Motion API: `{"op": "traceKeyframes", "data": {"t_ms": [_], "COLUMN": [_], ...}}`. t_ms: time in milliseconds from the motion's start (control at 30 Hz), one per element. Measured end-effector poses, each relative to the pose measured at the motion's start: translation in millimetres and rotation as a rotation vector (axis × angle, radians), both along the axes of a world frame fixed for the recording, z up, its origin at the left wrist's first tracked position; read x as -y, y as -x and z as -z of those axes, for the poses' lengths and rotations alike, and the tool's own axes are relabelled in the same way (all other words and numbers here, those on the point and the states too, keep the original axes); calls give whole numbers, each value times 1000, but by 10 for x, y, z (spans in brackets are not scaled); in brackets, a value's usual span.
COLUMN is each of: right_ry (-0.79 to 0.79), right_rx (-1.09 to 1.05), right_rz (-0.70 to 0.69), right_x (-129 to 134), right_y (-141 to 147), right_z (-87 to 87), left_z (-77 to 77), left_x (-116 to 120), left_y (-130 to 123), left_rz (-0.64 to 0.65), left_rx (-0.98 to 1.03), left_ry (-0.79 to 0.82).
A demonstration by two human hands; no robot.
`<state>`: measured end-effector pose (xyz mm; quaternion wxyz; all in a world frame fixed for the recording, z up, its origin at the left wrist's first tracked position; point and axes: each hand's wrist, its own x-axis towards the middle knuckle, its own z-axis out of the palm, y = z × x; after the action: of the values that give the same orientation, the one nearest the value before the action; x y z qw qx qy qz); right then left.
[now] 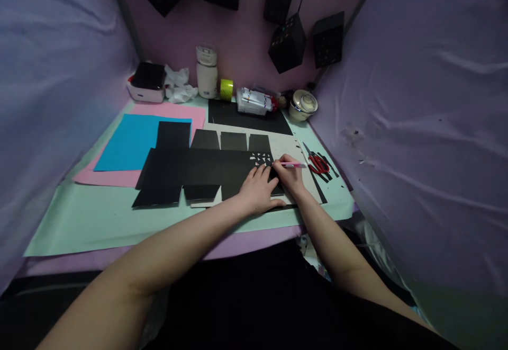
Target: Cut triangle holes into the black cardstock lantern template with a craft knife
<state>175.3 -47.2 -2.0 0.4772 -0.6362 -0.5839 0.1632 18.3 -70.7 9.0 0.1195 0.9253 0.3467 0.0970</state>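
A black card cut-out [204, 164] with flaps, shaped like an unfolded box, lies flat on a white board [284, 146]. Small triangular holes [261, 158] show pale near its right end. My left hand [257, 188] presses on the card just below these holes, its fingers spread and holding nothing. Close by on the right, my right hand [289, 176] pinches a slim pink pen-shaped craft knife [293, 164]. The knife's tip points left and meets the card beside the holes, near my left fingertips; the blade is too small to make out.
Red-handled scissors [318, 163] lie among black scraps at the right. Blue [129, 141] and pink sheets [107, 178] lie left. A white bottle [207, 74], yellow tape roll [226, 90], clear box [253, 102] and lidded pot [303, 105] line the back. Black cubes [288, 44] hang above.
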Motion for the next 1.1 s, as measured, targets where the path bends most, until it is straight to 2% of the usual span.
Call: {"op": "traceKeyframes", "data": {"t_ms": [633,1100], "right_ry": [-10,-6], "right_rx": [-18,-28], "right_rz": [-9,-30], "right_x": [7,-23], "right_y": [2,-11], "right_z": [-26,21], "left_z": [23,-1], "left_x": [-3,0], "left_y": [0,1], "left_rz": [-4,7], "left_rx": [11,-20], "left_ry": [-31,-19]}}
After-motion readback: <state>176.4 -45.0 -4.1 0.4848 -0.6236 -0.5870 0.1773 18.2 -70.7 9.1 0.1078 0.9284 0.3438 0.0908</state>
